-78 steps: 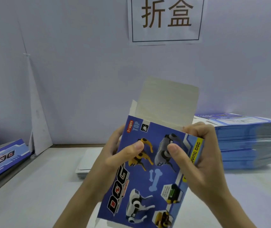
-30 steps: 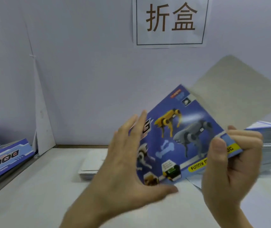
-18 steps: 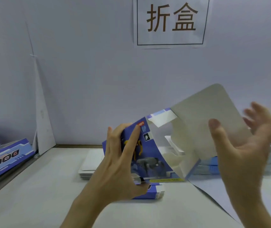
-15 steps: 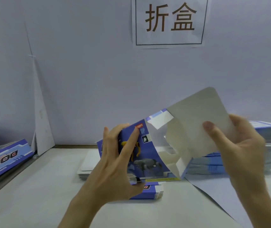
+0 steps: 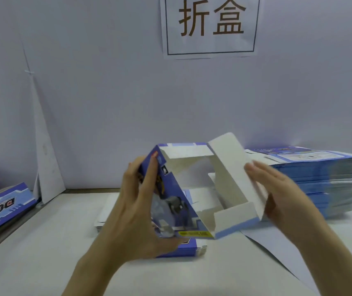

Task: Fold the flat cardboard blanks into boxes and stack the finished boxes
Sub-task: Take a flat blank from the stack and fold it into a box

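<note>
Box (image 5: pixel 170 201): printed glossy cardboard outside, matt white inside; paper sign (image 5: pixel 210 26).

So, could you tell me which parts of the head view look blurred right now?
Head view: the right hand is motion-smeared, and the blank stack behind it looks streaky; the left hand, the box and the wall sign look fairly crisp.

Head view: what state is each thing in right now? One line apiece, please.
toy box: half erected, end open, big white flap up, off the table.
left grip: wrapped round the box's printed face.
right grip: fingers straight, against the flap's outer side.
tall stack of blanks: flat, unfolded, on the table.
low pile of blanks: flat, beneath the held box.
finished box: closed, lying at the far left.
</note>
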`<control>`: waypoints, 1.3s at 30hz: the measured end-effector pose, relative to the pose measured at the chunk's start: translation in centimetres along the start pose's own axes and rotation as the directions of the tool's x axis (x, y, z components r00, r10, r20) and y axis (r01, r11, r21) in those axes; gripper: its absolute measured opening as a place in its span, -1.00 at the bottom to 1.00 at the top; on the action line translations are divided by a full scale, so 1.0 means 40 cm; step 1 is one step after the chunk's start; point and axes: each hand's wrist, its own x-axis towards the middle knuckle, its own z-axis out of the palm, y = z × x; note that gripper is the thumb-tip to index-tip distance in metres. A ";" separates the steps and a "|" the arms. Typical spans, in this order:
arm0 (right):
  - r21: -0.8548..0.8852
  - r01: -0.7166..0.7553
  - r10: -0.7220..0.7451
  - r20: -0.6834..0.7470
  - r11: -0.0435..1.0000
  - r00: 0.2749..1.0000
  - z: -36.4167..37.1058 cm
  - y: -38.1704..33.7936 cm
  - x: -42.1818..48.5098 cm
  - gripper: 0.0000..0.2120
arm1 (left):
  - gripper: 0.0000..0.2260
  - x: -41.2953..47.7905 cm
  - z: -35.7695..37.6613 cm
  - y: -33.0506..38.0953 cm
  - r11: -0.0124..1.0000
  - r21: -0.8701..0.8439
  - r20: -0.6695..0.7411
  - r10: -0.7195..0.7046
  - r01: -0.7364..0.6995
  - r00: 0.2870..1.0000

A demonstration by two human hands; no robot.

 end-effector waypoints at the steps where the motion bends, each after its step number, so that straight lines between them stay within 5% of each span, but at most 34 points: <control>1: -0.079 0.134 -0.140 -0.074 0.988 0.987 -0.004 -0.009 -0.005 -0.58 | 0.17 0.002 -0.012 -0.003 1.000 0.019 0.001 0.011 -0.011 1.000; 5: -0.295 0.541 -0.598 -0.155 0.788 0.786 -0.005 -0.042 -0.030 -0.79 | 0.18 0.007 -0.045 0.004 0.997 0.075 0.051 0.006 -0.010 0.999; 10: -0.639 0.570 -0.821 -0.180 0.516 0.542 0.004 -0.009 -0.026 -0.72 | 0.08 0.008 -0.031 0.029 0.991 0.128 0.139 0.008 -0.026 0.990; 12: -0.680 0.580 -0.857 -0.142 0.449 0.496 0.008 -0.001 -0.021 -0.73 | 0.06 0.008 -0.026 0.032 0.989 0.149 0.154 0.001 -0.025 0.988; 13: -0.650 0.605 -0.852 -0.129 0.459 0.508 0.008 -0.003 -0.022 -0.77 | 0.06 0.009 -0.026 0.032 0.986 0.166 0.155 -0.003 -0.023 0.988; 15: -0.405 0.614 -0.713 -0.154 0.677 0.684 0.013 -0.014 -0.025 -0.68 | 0.06 0.008 -0.027 0.030 0.982 0.187 0.154 -0.019 -0.011 0.988; 17: -0.093 0.429 -0.438 -0.105 0.898 0.893 0.020 -0.022 -0.030 -0.46 | 0.07 0.007 -0.028 0.027 0.982 0.187 0.154 -0.027 -0.002 0.988; 19: 0.124 0.246 -0.250 0.023 0.961 0.968 0.030 -0.017 -0.034 -0.68 | 0.08 0.005 -0.028 0.025 0.981 0.192 0.169 -0.028 -0.005 0.985; 21: 0.219 0.135 -0.167 0.139 0.966 0.976 0.043 -0.012 -0.037 -0.76 | 0.07 0.004 -0.028 0.022 0.980 0.199 0.179 -0.035 -0.001 0.983; 25: 0.101 0.141 -0.161 0.230 0.985 0.960 0.049 -0.005 -0.033 -0.64 | 0.07 -0.004 -0.029 0.012 0.987 0.160 0.203 -0.063 0.030 0.977; 29: -0.003 0.203 -0.203 -0.004 0.979 0.979 0.063 0.012 -0.018 -0.80 | 0.11 -0.006 -0.029 0.002 0.979 0.204 0.200 -0.053 0.012 0.978; 34: -0.112 0.148 -0.136 0.106 0.983 0.985 0.044 -0.003 -0.028 -0.64 | 0.08 -0.008 -0.026 -0.001 0.974 0.228 0.190 -0.047 0.003 0.981; 39: -0.191 0.302 -0.320 -0.070 0.934 0.945 0.045 0.001 -0.022 -0.79 | 0.09 -0.006 -0.024 0.008 0.972 0.237 0.181 -0.038 -0.006 0.983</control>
